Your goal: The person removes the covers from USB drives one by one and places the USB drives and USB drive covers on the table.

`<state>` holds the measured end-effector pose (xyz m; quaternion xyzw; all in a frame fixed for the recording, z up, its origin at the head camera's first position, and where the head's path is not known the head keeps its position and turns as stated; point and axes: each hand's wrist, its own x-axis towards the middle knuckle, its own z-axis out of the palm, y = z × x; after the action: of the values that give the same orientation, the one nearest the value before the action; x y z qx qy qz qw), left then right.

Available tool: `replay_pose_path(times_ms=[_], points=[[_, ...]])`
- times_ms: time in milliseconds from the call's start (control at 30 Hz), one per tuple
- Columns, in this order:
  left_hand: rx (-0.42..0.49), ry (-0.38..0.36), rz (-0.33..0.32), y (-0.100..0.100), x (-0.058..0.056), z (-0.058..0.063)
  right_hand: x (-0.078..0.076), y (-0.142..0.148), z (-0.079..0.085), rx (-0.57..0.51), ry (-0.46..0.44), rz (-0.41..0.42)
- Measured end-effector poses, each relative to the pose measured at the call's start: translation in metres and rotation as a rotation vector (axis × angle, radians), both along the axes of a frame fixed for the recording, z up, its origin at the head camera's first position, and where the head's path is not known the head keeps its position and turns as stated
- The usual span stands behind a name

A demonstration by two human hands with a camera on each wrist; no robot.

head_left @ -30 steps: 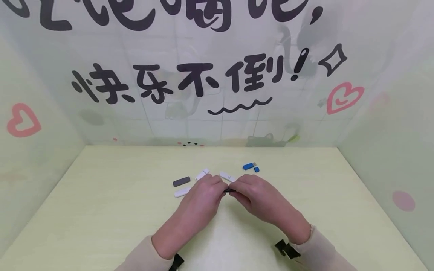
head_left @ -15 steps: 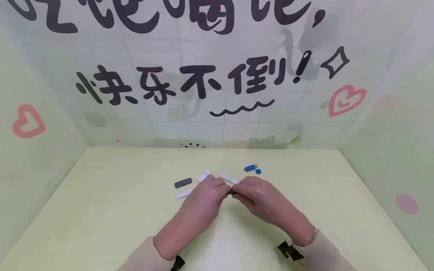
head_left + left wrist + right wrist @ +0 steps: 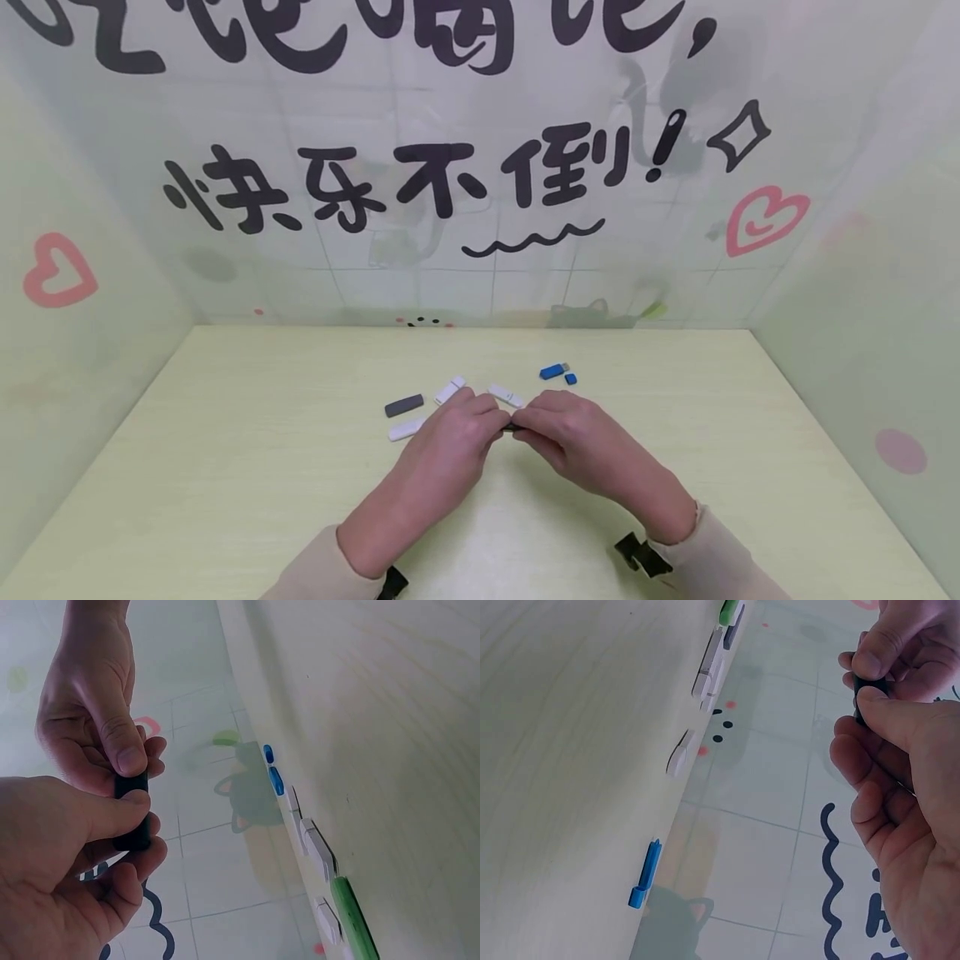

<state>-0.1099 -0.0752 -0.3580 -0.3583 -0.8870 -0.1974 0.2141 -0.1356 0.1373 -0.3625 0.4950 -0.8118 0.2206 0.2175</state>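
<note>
We pinch one small black stick (image 3: 132, 784) with the fingertips of our left hand (image 3: 453, 450) and right hand (image 3: 573, 433), just below the centre of the head view. Because only fingertips hold it, a weak pinch could perhaps drop it onto the table (image 3: 225, 467).

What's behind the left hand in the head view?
Beyond the left hand, a pale stick and a white stick show; whatever the hand covers, including the pale stick's end, is hidden.

A small booth-like indoor place: pale tabletop (image 3: 225, 467), close walls (image 3: 862, 333) bearing lettering (image 3: 435, 150) and pink hearts (image 3: 60, 297)
</note>
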Motion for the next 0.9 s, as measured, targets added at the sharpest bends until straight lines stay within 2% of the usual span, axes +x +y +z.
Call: replay_pose_path(times_ms=[200, 500, 900], points=[[-0.008, 0.0, -0.001, -0.0008, -0.0006, 0.0005, -0.0007, -0.0002, 0.0009, 0.004, 0.007, 0.007], [0.005, 0.043, -0.016, -0.0018, -0.0017, 0.0034, -0.0015, 0.0008, 0.0039, 0.019, 0.003, 0.004], [-0.009, 0.021, -0.004, -0.0006, 0.0002, 0.0032, -0.0001, 0.0012, 0.0026, 0.015, -0.008, -0.005]])
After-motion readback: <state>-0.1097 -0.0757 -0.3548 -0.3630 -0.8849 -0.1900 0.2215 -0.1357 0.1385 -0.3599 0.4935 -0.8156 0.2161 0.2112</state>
